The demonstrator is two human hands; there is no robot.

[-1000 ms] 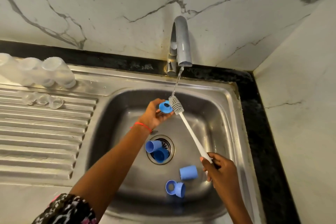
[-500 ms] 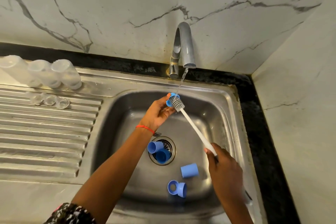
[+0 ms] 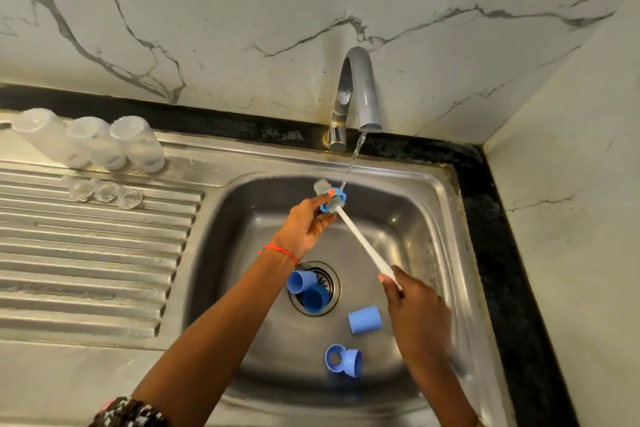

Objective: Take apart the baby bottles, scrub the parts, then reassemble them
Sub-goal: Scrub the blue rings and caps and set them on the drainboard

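Steel sink (image 3: pixel 408 191) with blue caps (image 3: pixel 364 320); left hand (image 3: pixel 304 225) pinching blue ring (image 3: pixel 333 200), right hand (image 3: pixel 415 315) gripping brush (image 3: pixel 363 246).

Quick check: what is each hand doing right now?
Left hand: holding the blue plastic ring collar.
Right hand: holding the white-handled bottle brush.

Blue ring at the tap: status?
Left hand pinches ring; right hand grips brush. Brush head through ring, under running water. Nothing blocking.

No readable text, labels or nos. anywhere; bottles perhaps too blurred.
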